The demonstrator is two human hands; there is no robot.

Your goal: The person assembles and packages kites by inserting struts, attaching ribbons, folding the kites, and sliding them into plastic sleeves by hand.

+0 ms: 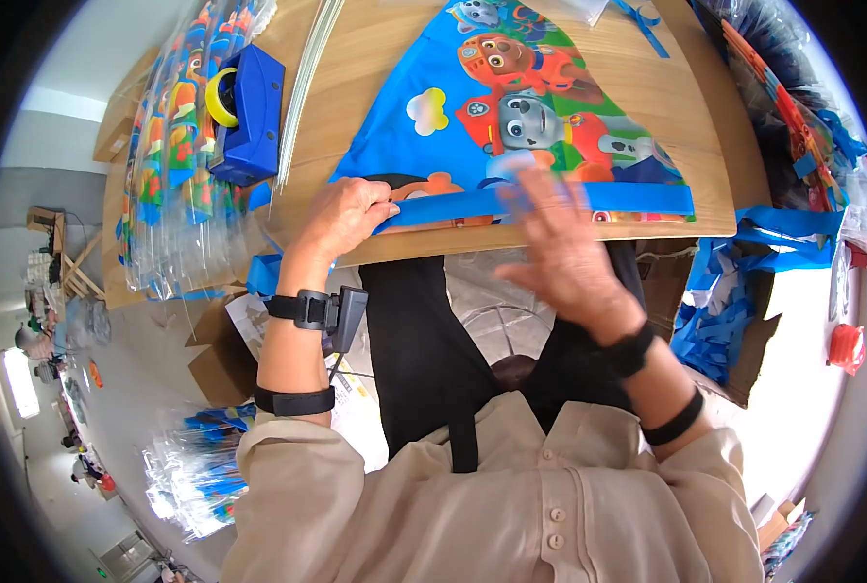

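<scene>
A triangular printed sheet with cartoon dogs on blue, much like a kite sail, lies flat on the wooden table. Along its near edge runs a plain blue band; whether this is a fold or a separate strip, I cannot tell. My left hand pinches the band's left end at the table's edge. Blurred by motion, my right hand is over the middle of the band with its fingers stretched out, holding nothing. Whether it touches the band is unclear.
Thin white rods lie left of the sheet, beside a blue tape dispenser with yellow tape. Bagged printed goods cover the table's left side. At the right stands a cardboard box with blue scraps.
</scene>
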